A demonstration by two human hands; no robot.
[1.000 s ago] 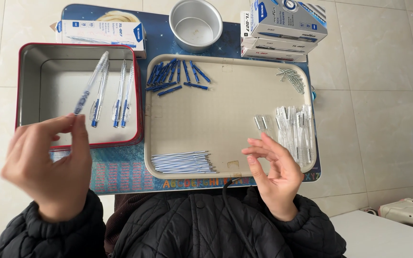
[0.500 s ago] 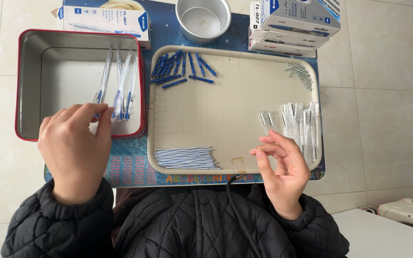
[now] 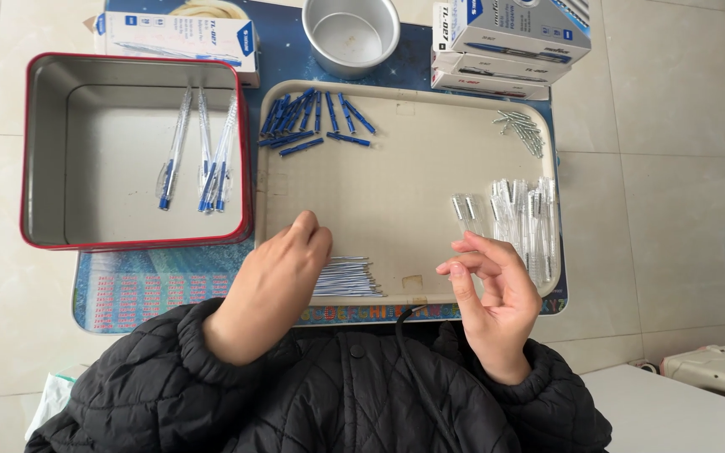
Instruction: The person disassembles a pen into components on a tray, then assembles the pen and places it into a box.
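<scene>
The left hand [image 3: 283, 273] rests knuckles-up, fingers curled down onto the bundle of thin blue-and-white pen refills [image 3: 347, 277] at the near edge of the beige plastic tray [image 3: 396, 193]; whether it grips any cannot be told. The right hand [image 3: 492, 289] hovers just beside the clear plastic pen barrels [image 3: 522, 222], fingers loosely bent, holding nothing visible. Blue pen caps [image 3: 312, 117] lie at the tray's far edge, small metal springs [image 3: 520, 130] in its far right corner. To the left, a red-rimmed metal tin [image 3: 44, 151] holds finished pens [image 3: 203, 151]. Everything sits on a blue patterned mat [image 3: 161, 281] over a pale tiled floor [image 3: 673, 168]. Beyond stand a round metal bowl [image 3: 352, 33] and white-and-blue cardboard boxes [image 3: 505, 42].
</scene>
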